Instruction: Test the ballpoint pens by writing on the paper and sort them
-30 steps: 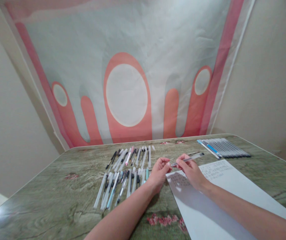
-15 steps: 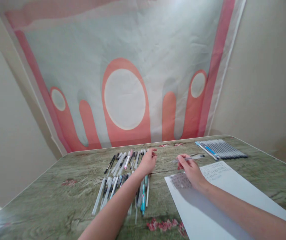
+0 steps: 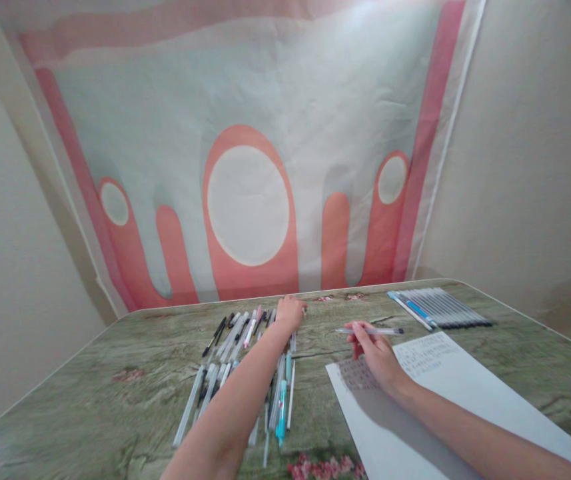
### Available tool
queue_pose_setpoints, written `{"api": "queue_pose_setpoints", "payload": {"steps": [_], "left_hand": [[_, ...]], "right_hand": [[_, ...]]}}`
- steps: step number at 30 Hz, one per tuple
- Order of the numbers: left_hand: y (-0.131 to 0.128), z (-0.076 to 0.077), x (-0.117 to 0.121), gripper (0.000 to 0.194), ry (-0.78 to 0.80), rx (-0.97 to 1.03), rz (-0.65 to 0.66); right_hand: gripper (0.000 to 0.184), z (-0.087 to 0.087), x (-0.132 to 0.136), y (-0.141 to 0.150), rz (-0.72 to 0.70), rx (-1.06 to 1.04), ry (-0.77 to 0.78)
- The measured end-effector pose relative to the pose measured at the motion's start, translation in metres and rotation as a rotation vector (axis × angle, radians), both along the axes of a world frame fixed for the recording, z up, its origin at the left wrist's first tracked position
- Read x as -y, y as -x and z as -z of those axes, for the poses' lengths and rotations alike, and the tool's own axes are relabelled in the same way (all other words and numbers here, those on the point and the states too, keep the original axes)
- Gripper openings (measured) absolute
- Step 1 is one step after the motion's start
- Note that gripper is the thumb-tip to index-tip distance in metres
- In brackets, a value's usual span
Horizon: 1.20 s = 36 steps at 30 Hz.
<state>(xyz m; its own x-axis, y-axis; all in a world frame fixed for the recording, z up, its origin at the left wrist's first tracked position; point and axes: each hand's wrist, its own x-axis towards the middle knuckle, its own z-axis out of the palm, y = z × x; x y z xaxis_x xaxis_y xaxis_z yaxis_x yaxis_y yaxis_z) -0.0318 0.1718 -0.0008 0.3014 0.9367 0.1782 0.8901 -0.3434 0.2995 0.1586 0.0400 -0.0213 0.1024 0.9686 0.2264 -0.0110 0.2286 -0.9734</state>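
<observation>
My right hand (image 3: pixel 372 348) is closed on a clear pen (image 3: pixel 382 331) with a dark end, held almost level just above the far left corner of a sheet of paper. My left hand (image 3: pixel 290 312) reaches over the right end of the farther row of pens (image 3: pixel 235 337), close to the table's back edge. One or two fingertips point right; the back of the hand hides the other fingers, and whether they grip a pen does not show. My left forearm covers part of the nearer row of pens (image 3: pixel 185 410), which includes a turquoise pen (image 3: pixel 282 410).
A white sheet (image 3: pixel 430 427) with handwriting near its top lies at the right. Behind it, several clear pens (image 3: pixel 448 308) lie side by side with a blue-and-white pen (image 3: pixel 415 310). The wood-patterned table (image 3: pixel 90 393) meets a pink-and-grey hanging (image 3: pixel 245 200) at the back.
My left hand has moved slightly left and away from me, over the pens. The pen in my right hand has turned more level. The view has tilted up slightly.
</observation>
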Motion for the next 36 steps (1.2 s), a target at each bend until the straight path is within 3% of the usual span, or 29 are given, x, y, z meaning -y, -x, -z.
{"api": "queue_pose_setpoints", "payload": {"steps": [6,9,13,15,17,21,28,36], "left_hand": [[-0.009,0.001,0.014,0.020,-0.026,0.071,0.044],[-0.022,0.001,0.035,0.025,-0.033,0.246,0.068],[-0.035,0.003,0.076,0.019,0.449,1.257,-0.003],[-0.037,0.003,0.094,0.016,0.627,1.535,-0.051],[-0.037,0.001,0.107,0.013,0.719,1.688,-0.090],[-0.036,-0.003,0.115,0.002,0.750,1.793,-0.137],[-0.040,-0.002,0.115,0.003,0.659,1.845,-0.193],[-0.041,0.004,0.118,0.014,0.584,1.735,-0.101]], "right_hand": [[0.039,0.002,-0.002,0.000,-0.030,-0.009,-0.006],[0.038,-0.001,0.002,-0.001,-0.055,0.008,-0.043],[0.038,-0.006,0.012,-0.003,-0.095,0.108,-0.139],[0.038,-0.006,0.017,-0.003,-0.106,0.173,-0.197],[0.033,-0.004,0.020,-0.002,-0.103,0.227,-0.244],[0.021,0.002,0.024,0.001,-0.088,0.308,-0.298],[0.015,0.002,0.026,0.001,-0.066,0.366,-0.338],[0.014,0.000,0.025,0.001,-0.043,0.438,-0.340]]}}
